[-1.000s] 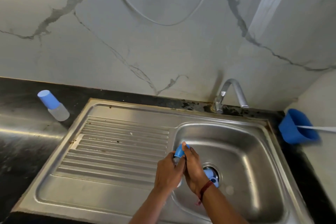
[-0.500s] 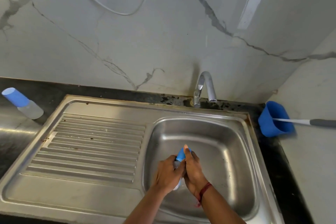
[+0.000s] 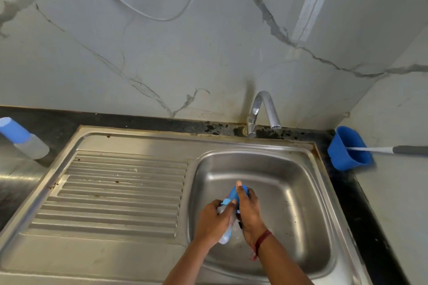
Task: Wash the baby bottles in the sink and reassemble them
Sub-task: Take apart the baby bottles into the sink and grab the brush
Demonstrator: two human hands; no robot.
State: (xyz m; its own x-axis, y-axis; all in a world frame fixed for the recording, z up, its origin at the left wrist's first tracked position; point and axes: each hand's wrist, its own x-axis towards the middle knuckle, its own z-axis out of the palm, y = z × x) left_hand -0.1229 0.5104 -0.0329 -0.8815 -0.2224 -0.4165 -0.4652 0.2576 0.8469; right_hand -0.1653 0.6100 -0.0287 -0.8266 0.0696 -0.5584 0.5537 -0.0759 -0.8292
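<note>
Over the steel sink basin [image 3: 289, 183] I hold one baby bottle [image 3: 227, 231] with a clear body and a blue cap [image 3: 232, 194]. My left hand [image 3: 214, 222] grips the clear body from the left. My right hand [image 3: 249, 213] wraps the blue cap, its thumb lying straight along the cap's top. A second baby bottle [image 3: 22, 137], clear with a blue cap, lies on its side on the black counter at the far left. The drain is hidden behind my hands.
A chrome tap [image 3: 262, 111] rises behind the basin; no water runs from it. The ribbed draining board [image 3: 115, 192] lies left of the basin. A blue cup [image 3: 347, 149] holding a long white-and-grey handle [image 3: 393, 150] stands on the counter at right. Marble wall behind.
The view has shifted right and slightly closer, so the sink moved left in frame. Both hands keep their hold on the bottle over the basin; the blue piece near the drain is no longer visible.
</note>
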